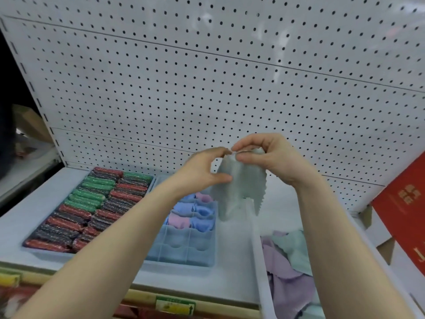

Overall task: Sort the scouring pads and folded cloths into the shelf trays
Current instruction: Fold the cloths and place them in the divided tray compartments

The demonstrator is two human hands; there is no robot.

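- Left hand (203, 170) and right hand (264, 155) both pinch pale green cloth (240, 187), hanging above divided tray (184, 247).
- Fold it evenly, edges matched, then tuck into an empty cell nearest you.

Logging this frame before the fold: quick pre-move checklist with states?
1. Both hands on cloth: left hand and right hand pinch the pale green cloth at its top edge. Ok.
2. Cloth folded: hangs open. Not ok.
3. Cloth clear of the shelf: hangs in the air. Ok.
4. Free cells in the blue divider tray: front rows empty. Ok.
5. Scouring pad tray sorted: appears full. Ok.
6. Loose cloths bin emptied: cloths remain. Not ok.
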